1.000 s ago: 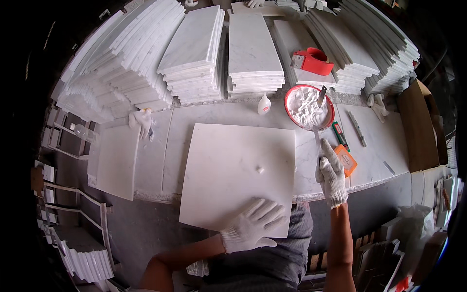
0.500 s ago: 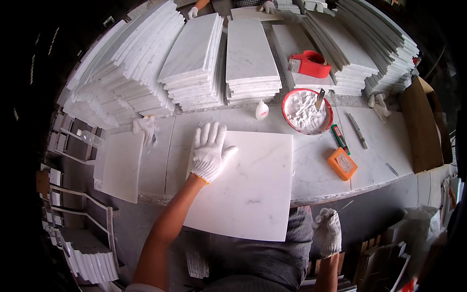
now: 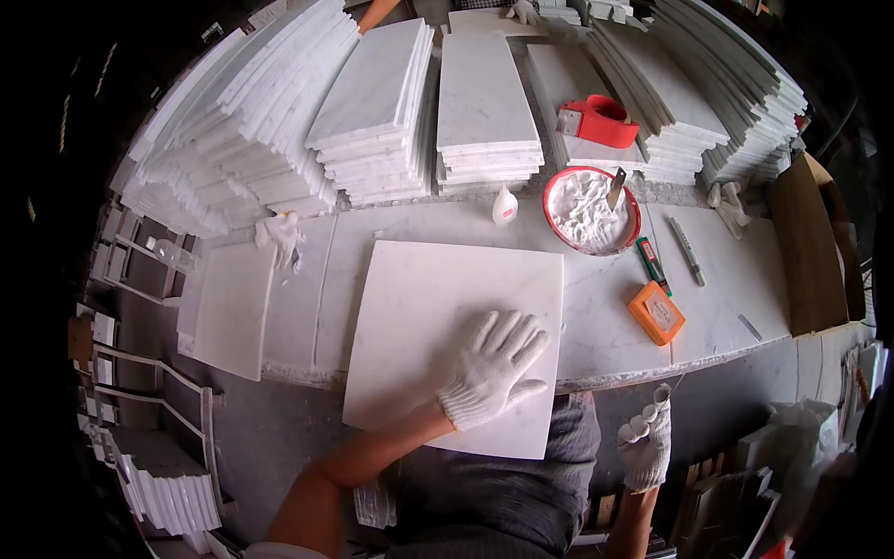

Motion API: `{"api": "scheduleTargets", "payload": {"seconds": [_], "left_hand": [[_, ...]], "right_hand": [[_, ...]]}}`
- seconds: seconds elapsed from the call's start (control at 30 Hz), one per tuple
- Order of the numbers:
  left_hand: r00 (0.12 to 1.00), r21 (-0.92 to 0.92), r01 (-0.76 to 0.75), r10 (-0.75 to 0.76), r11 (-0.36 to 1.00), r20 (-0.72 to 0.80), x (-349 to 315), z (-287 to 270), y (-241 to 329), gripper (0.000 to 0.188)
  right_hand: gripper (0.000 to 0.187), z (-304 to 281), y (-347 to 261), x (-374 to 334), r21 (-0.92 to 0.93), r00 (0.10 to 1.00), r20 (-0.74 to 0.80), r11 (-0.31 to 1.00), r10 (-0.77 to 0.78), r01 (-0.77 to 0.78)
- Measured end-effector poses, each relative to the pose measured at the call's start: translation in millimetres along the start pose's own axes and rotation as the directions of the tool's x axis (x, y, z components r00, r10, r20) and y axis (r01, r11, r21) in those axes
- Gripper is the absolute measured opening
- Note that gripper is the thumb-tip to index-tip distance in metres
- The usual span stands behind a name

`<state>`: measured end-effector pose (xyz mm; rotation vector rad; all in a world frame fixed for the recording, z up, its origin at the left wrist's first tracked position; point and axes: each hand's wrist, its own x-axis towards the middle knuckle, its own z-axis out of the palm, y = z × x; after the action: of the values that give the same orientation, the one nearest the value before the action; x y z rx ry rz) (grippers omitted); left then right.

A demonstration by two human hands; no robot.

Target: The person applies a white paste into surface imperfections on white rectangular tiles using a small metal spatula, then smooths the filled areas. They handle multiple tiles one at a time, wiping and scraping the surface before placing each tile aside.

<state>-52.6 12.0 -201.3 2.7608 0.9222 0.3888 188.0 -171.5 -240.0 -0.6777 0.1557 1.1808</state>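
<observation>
A square white marble tile (image 3: 410,317) lies flat in front of me, its near part jutting past the bench edge over my lap. My left hand (image 3: 494,365), in a white knitted glove, rests flat on the tile's lower right part with fingers stretched out. To the right of the tile and below the bench edge, my gloved right hand (image 3: 647,443) is raised with curled fingers. A thin, faint sliver shows by its fingertips, too small to name. Beyond the tile are a small white bottle (image 3: 504,207) and a red bowl (image 3: 635,212) of white paste with a putty knife (image 3: 616,188).
Stacked marble slabs (image 3: 363,88) line the back, with a red tape dispenser (image 3: 601,121) on one. At right lie an orange box (image 3: 656,313), a green-and-red tube (image 3: 654,265), a marker (image 3: 687,250) and a cardboard box (image 3: 810,252). A co-worker's gloved hand (image 3: 523,11) shows at the back.
My left hand has slid from the tile's upper left to its lower right. My right hand has risen slightly and turned. One of the co-worker's hands has gone out of sight behind the slabs.
</observation>
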Motion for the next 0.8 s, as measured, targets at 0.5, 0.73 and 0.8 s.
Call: {"api": "scheduleTargets", "payload": {"seconds": [0.5, 0.73, 0.8], "left_hand": [[0.990, -0.043, 0.104, -0.099, 0.994, 0.105, -8.8, -30.9, 10.0, 0.040], [0.998, -0.353, 0.015, -0.038, 0.936, -0.059, -63.0, -32.1, 26.9, 0.027], [0.993, -0.342, 0.028, -0.065, 0.939, -0.097, -68.0, -30.5, 27.4, 0.027]], "right_hand": [[0.037, 23.9, 16.2, 0.3, -0.131, 0.993, 0.113, 0.991, 0.034, -0.019], [0.023, 19.4, 30.4, 10.3, -0.371, 0.991, 0.130, 0.924, -0.044, 0.090], [0.017, 27.0, 31.7, 13.0, -0.444, 0.979, 0.197, 0.884, -0.060, 0.144]]}}
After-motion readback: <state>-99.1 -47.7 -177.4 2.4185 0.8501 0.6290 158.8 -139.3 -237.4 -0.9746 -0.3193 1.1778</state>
